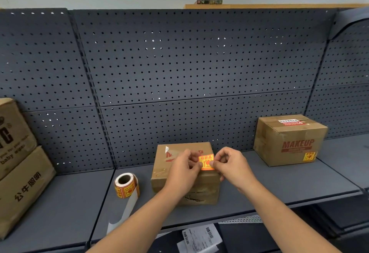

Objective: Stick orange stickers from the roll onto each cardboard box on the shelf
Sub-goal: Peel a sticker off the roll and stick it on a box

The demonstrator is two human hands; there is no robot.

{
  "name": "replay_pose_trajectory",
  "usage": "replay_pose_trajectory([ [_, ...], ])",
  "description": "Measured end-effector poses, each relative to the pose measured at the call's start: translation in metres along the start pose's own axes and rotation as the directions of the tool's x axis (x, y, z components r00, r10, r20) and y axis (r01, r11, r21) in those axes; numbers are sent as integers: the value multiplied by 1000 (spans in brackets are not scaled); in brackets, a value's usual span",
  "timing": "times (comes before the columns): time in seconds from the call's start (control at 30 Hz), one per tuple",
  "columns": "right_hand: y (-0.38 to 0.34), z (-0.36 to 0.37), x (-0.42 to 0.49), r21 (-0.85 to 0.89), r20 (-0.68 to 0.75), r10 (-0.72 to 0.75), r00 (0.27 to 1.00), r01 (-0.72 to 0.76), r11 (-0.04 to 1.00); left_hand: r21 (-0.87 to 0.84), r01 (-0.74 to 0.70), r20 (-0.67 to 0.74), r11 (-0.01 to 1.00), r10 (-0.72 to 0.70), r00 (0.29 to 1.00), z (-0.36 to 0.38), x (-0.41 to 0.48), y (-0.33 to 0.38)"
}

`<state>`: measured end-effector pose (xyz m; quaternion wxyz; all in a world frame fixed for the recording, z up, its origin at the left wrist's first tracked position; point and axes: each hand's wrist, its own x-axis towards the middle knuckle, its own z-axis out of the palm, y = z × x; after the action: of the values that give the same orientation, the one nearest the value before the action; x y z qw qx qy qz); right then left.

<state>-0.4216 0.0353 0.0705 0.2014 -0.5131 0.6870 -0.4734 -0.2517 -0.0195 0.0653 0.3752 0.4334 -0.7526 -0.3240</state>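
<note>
Both hands were closed on one orange sticker (206, 162) in the head view: I saw my left hand (184, 170) pinching its left edge and my right hand (229, 165) pinching its right edge. The sticker sat over the top of the middle cardboard box (201, 193), near the front edge; whether it touched the cardboard I could not tell. The sticker roll (126, 186) lay on the shelf (279, 185) just left of that box, its backing strip (127, 207) trailing over the front. Well to the right stood the MAKEUP box (289, 141), with a sticker on its front face
</note>
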Motion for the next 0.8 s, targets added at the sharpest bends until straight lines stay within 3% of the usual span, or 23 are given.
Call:
replay_pose_trajectory([
  [0.43,1,1,-4,-50,19,15,1000,-14,999,156,-57,24,986,54,998,9,1,-3],
  [0.8,3,3,-3,-59,20,11,1000,-10,998,180,-76,21,981,73,997,13,3,-8],
])
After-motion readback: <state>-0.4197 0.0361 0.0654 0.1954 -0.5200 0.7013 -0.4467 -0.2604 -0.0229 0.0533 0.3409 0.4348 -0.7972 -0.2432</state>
